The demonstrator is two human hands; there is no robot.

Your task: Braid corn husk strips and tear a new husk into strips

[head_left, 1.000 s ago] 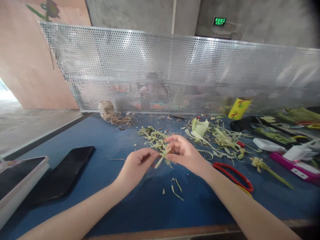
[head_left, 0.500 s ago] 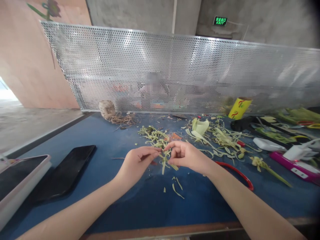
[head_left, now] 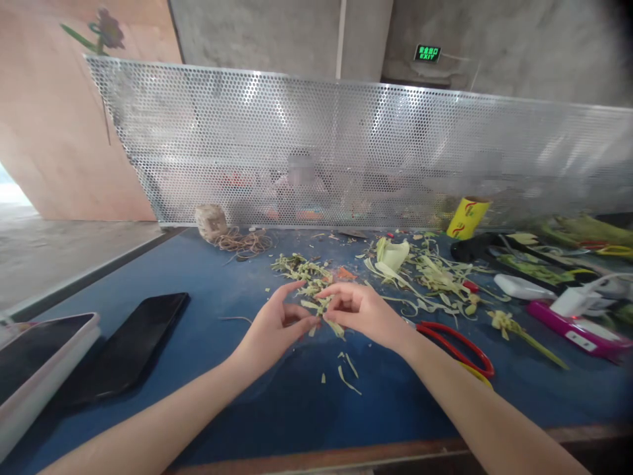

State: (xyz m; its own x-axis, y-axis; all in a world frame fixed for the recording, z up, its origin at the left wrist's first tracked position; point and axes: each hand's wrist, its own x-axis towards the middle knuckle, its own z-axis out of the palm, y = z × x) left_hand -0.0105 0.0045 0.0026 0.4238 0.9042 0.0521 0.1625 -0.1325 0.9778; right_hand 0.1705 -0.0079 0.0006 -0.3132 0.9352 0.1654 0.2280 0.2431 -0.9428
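My left hand and my right hand meet over the blue table, both pinching a small bundle of pale green leaf strips. The left index finger points up and forward while the thumb and other fingers press the bundle. The right fingers curl round its other end. A heap of shredded green strips lies just beyond the hands. A few loose strips lie on the table below them.
Red-handled scissors lie right of my right wrist. A black phone and a tablet in a white case lie at left. A twine ball, yellow tube, leaf scraps and a pink device sit before a perforated metal screen.
Both hands have stayed together on the bundle, turning it; the strip that hung down now lies more level. My left index finger has lifted and stretched out.
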